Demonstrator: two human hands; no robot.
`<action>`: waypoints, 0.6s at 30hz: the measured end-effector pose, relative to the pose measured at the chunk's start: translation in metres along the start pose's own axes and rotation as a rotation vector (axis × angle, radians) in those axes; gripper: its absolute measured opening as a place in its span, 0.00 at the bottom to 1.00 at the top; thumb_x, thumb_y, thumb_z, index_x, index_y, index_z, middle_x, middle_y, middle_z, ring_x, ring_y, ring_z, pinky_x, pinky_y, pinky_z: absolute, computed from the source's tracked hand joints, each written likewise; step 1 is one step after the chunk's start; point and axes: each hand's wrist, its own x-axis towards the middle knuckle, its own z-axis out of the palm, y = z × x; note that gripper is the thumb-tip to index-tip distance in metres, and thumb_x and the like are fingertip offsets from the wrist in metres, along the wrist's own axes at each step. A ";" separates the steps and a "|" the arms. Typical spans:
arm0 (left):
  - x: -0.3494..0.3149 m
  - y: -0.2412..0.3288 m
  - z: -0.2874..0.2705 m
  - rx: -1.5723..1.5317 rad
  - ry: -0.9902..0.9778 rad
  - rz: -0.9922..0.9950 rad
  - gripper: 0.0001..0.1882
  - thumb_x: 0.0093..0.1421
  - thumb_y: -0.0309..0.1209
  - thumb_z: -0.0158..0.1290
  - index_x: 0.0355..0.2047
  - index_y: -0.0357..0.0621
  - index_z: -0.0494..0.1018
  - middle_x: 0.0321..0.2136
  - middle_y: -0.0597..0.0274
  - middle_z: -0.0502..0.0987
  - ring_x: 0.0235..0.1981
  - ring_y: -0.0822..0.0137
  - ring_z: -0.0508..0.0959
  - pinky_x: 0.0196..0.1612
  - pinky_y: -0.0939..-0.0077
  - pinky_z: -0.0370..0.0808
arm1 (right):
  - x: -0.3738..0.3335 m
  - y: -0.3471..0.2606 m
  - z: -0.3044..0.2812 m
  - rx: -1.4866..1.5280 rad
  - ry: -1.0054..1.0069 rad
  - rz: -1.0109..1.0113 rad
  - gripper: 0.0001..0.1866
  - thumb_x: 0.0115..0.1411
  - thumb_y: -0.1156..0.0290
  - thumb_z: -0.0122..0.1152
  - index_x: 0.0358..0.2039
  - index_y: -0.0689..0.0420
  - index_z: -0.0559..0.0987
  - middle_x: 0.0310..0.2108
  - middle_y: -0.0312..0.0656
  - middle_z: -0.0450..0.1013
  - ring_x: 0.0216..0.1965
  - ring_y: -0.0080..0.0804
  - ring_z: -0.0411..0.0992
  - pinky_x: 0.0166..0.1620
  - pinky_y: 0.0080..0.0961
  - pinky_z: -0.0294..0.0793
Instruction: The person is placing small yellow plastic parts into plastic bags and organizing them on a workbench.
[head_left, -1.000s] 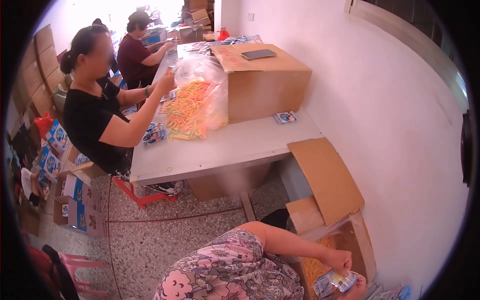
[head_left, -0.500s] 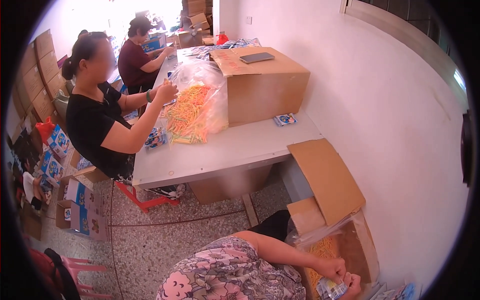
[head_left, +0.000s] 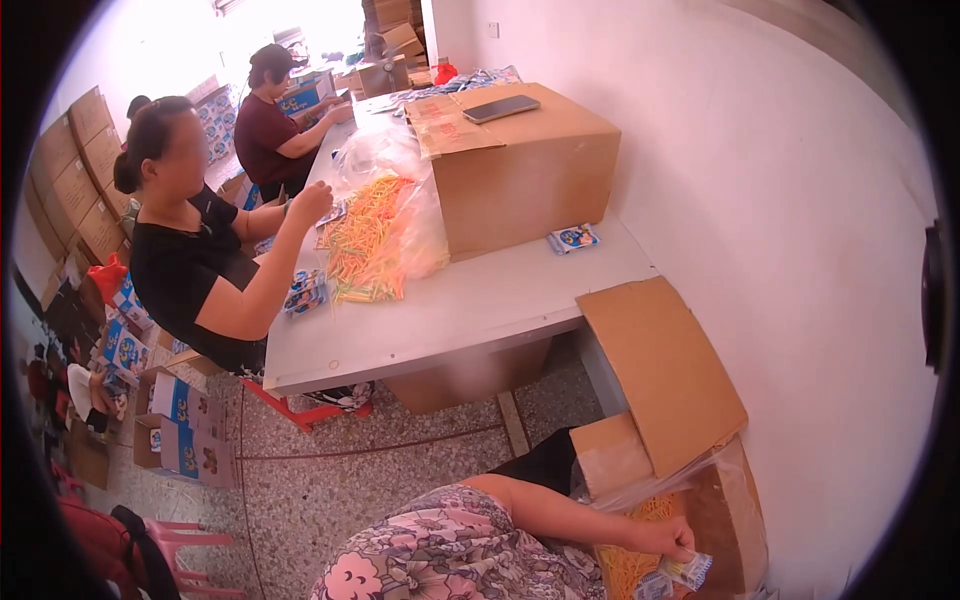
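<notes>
My left hand point(head_left: 668, 537) reaches in from the floral sleeve point(head_left: 470, 530) at the bottom. Its fingers are closed on a small white-and-blue packet point(head_left: 690, 571), which hangs over an open cardboard box point(head_left: 733, 500). Thin yellow-orange sticks point(head_left: 625, 570) fill the box inside a clear plastic liner point(head_left: 700, 455). A second small packet point(head_left: 655, 586) is beside the held one, low in the picture and partly cut off. My right hand is out of view.
A raised cardboard flap point(head_left: 665, 370) stands beside the white table point(head_left: 470, 310). The table bears a large carton point(head_left: 530, 180) with a phone point(head_left: 501, 108), a blue packet point(head_left: 574, 238) and a heap of sticks point(head_left: 365, 245). Two co-workers sit at its left side. Cartons point(head_left: 185, 430) stand on the floor.
My right hand, which was meeting my left at the packet, has gone out of view. My left hand now holds a packet alone. The nearer co-worker's hand has moved left, and the view has shifted slightly.
</notes>
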 end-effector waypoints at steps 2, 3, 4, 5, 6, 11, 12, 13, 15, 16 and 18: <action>0.007 0.000 0.004 -0.096 -0.024 -0.009 0.05 0.53 0.25 0.53 0.25 0.34 0.75 0.19 0.71 0.74 0.22 0.82 0.70 0.25 0.82 0.69 | -0.009 0.093 0.092 0.297 -0.008 0.209 0.16 0.59 0.56 0.54 0.26 0.56 0.76 0.27 0.45 0.73 0.24 0.39 0.71 0.29 0.32 0.70; 0.012 -0.004 0.006 -0.055 0.021 0.054 0.05 0.53 0.25 0.54 0.25 0.35 0.75 0.19 0.72 0.74 0.23 0.82 0.71 0.25 0.82 0.70 | -0.030 0.132 0.132 0.597 0.000 0.408 0.16 0.60 0.58 0.52 0.24 0.57 0.75 0.23 0.45 0.71 0.22 0.40 0.70 0.27 0.30 0.69; 0.012 -0.018 -0.001 0.006 0.109 0.106 0.05 0.53 0.26 0.54 0.25 0.36 0.76 0.20 0.72 0.74 0.23 0.82 0.71 0.25 0.82 0.70 | 0.001 0.120 0.124 0.607 -0.020 0.413 0.16 0.60 0.58 0.52 0.24 0.57 0.75 0.23 0.45 0.71 0.22 0.40 0.70 0.27 0.30 0.69; 0.010 -0.017 0.000 -0.035 0.138 0.019 0.05 0.53 0.26 0.54 0.25 0.37 0.76 0.19 0.73 0.74 0.23 0.82 0.71 0.24 0.81 0.70 | 0.014 0.083 0.096 0.468 0.014 0.300 0.15 0.59 0.58 0.53 0.26 0.58 0.76 0.23 0.45 0.72 0.24 0.40 0.71 0.28 0.31 0.70; 0.009 -0.011 -0.010 -0.078 0.155 -0.073 0.05 0.53 0.27 0.54 0.24 0.38 0.76 0.19 0.74 0.73 0.22 0.82 0.70 0.24 0.81 0.70 | 0.016 0.044 0.065 0.327 0.043 0.196 0.14 0.57 0.59 0.53 0.28 0.58 0.77 0.22 0.45 0.72 0.25 0.40 0.72 0.30 0.32 0.71; 0.002 0.012 -0.021 -0.068 0.176 -0.090 0.04 0.55 0.23 0.54 0.32 0.40 0.76 0.28 0.69 0.76 0.31 0.77 0.75 0.35 0.78 0.74 | -0.006 -0.070 -0.031 0.188 -0.074 0.178 0.14 0.55 0.63 0.53 0.26 0.61 0.78 0.24 0.52 0.73 0.28 0.45 0.73 0.32 0.39 0.69; -0.004 0.007 -0.028 -0.106 0.244 -0.115 0.04 0.56 0.24 0.53 0.32 0.39 0.76 0.29 0.68 0.76 0.32 0.77 0.75 0.37 0.78 0.74 | 0.004 -0.075 -0.036 0.338 -0.190 0.266 0.14 0.55 0.62 0.54 0.25 0.62 0.77 0.24 0.50 0.73 0.27 0.43 0.72 0.32 0.36 0.69; -0.002 0.023 -0.025 -0.010 0.204 -0.202 0.04 0.57 0.26 0.53 0.30 0.40 0.76 0.29 0.70 0.76 0.33 0.78 0.72 0.39 0.77 0.71 | 0.004 -0.068 -0.033 0.388 -0.074 0.176 0.14 0.54 0.62 0.55 0.23 0.62 0.76 0.23 0.49 0.73 0.27 0.40 0.72 0.32 0.35 0.68; 0.001 0.028 -0.022 -0.017 0.141 -0.223 0.04 0.58 0.26 0.53 0.29 0.40 0.77 0.29 0.69 0.76 0.33 0.77 0.73 0.40 0.78 0.70 | 0.005 -0.055 -0.034 0.400 -0.077 0.285 0.15 0.53 0.62 0.59 0.22 0.62 0.76 0.24 0.48 0.73 0.27 0.41 0.70 0.31 0.35 0.68; 0.001 0.026 -0.018 -0.069 0.128 -0.240 0.05 0.58 0.26 0.53 0.30 0.40 0.77 0.30 0.68 0.77 0.33 0.76 0.73 0.41 0.79 0.70 | 0.004 -0.057 -0.035 0.475 -0.077 0.307 0.15 0.52 0.61 0.60 0.22 0.62 0.75 0.23 0.48 0.72 0.26 0.42 0.70 0.30 0.35 0.68; 0.003 0.021 -0.012 -0.076 0.082 -0.281 0.05 0.57 0.26 0.54 0.32 0.40 0.78 0.31 0.67 0.77 0.35 0.74 0.74 0.42 0.78 0.69 | 0.002 -0.065 -0.023 0.386 -0.063 0.222 0.16 0.52 0.61 0.60 0.22 0.63 0.75 0.22 0.48 0.72 0.25 0.41 0.69 0.30 0.35 0.67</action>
